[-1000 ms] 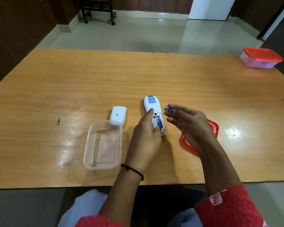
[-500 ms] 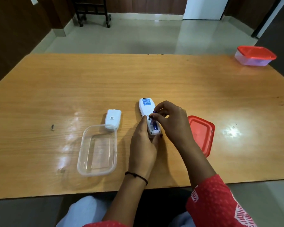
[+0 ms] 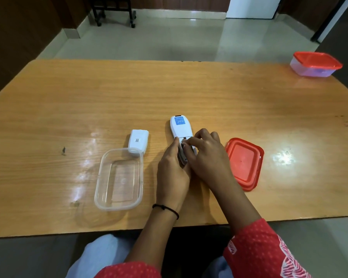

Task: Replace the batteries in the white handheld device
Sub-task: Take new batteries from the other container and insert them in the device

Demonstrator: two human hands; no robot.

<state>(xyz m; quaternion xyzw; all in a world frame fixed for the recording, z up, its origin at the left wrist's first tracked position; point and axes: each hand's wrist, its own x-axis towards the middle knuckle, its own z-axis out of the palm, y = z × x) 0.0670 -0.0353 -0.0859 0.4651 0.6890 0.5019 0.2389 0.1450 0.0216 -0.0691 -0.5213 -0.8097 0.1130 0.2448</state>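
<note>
The white handheld device (image 3: 180, 128) lies face down on the wooden table (image 3: 209, 93), its blue label at the far end and its battery bay open at the near end. My left hand (image 3: 172, 171) grips the device's near end from the left side. My right hand (image 3: 204, 152) reaches over the bay with curled fingers and presses a battery (image 3: 183, 145) into it; most of the battery is hidden. The white battery cover (image 3: 138, 141) lies to the left of the device.
A clear plastic tub (image 3: 120, 180) stands open at the near left, touching the cover. Its red lid (image 3: 244, 162) lies right of my hands. A closed red-lidded container (image 3: 315, 64) sits at the far right corner. A small dark speck (image 3: 64, 150) marks the table's left.
My right hand carried the battery from beside the device into the open bay and now presses it down. My left hand kept its hold on the device.
</note>
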